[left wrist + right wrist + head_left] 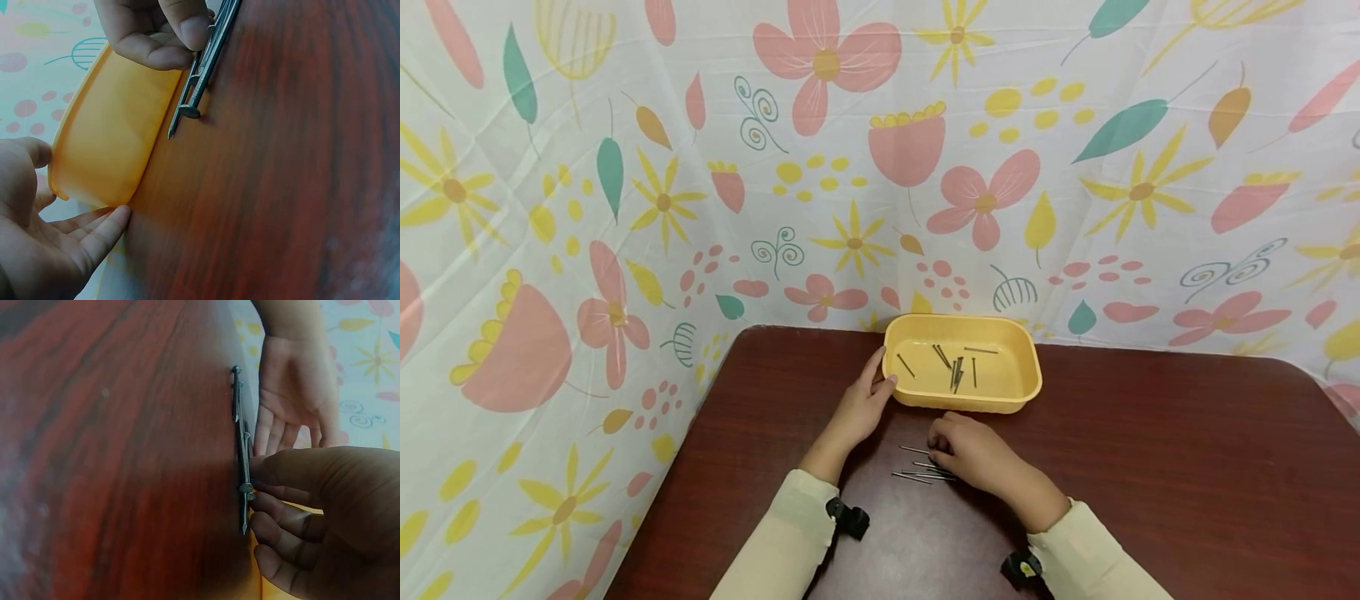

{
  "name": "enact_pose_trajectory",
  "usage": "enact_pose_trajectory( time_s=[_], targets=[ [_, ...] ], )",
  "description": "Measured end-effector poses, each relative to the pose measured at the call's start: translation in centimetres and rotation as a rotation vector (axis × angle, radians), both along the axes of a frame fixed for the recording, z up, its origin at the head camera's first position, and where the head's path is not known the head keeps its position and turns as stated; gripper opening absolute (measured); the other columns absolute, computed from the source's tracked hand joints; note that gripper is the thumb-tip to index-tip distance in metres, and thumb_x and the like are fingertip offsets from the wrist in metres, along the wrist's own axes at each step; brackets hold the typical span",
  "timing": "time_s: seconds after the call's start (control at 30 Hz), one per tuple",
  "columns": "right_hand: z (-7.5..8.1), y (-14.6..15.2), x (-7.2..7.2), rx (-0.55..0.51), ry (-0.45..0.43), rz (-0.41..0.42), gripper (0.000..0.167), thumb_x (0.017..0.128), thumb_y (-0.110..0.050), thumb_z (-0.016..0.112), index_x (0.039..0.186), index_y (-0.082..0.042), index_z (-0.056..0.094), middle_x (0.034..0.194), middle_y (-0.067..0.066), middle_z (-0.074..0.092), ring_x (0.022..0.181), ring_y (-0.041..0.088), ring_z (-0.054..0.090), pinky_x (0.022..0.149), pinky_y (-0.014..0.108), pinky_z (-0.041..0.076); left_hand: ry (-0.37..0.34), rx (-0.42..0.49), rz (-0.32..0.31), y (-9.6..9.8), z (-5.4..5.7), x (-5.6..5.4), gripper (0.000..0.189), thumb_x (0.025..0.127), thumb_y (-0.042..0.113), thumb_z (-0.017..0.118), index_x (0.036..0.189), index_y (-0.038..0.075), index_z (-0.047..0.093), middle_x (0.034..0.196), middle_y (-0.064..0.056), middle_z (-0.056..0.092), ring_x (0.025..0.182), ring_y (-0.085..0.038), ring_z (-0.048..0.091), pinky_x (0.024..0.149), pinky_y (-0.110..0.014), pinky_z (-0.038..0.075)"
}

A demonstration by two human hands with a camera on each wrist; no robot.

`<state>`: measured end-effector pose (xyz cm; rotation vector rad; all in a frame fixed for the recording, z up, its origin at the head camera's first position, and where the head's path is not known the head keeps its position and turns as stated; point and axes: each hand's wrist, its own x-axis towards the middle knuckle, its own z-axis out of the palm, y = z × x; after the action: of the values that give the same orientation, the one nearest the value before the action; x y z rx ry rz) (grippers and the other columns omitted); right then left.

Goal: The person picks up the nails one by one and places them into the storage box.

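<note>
Sleeves (pixel 784 537) up front, nails (pixel 207 74) lying crossways just left of the right grip (pixel 973 452), the closer hand. Fingers curled, can't tell if pinching any.

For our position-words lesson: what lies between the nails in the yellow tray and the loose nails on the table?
The head view shows the yellow tray's near wall and a strip of table, partly covered by the right hand.

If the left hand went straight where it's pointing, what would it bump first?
Probably the yellow tray: the left hand touches its left end, so going on would likely push it.
</note>
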<state>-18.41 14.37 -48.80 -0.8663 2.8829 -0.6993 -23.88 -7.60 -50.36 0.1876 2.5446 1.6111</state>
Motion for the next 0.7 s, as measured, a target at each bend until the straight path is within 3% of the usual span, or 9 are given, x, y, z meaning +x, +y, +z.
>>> enact_pose_trajectory(
  time_s=[0.23, 0.7],
  targets=[
    [0.18, -0.09, -0.06, 0.040, -0.006, -0.001, 0.016, 0.087, -0.015, 0.077, 0.081, -0.019, 0.062, 0.077, -0.008, 0.051, 0.068, 0.004, 0.046, 0.063, 0.023, 0.040, 0.001, 0.000, -0.004, 0.01, 0.16, 0.09, 0.065, 0.105, 0.049, 0.047, 0.162, 0.035, 0.021, 0.149, -0.009, 0.056, 0.131, -0.023, 0.060, 0.112, -0.049, 0.044],
    [0.52, -0.07, 0.07, 0.065, 0.023, 0.029, 0.016, 0.089, -0.014, 0.075, 0.080, -0.018, 0.061, 0.078, -0.007, 0.052, 0.070, 0.005, 0.047, 0.064, 0.025, 0.042, -0.006, -0.005, 0.008, 0.01, 0.25, 0.11, 0.063, 0.105, 0.043, 0.049, 0.162, 0.035, 0.022, 0.148, -0.011, 0.057, 0.130, -0.023, 0.061, 0.112, -0.050, 0.043]
  ],
)
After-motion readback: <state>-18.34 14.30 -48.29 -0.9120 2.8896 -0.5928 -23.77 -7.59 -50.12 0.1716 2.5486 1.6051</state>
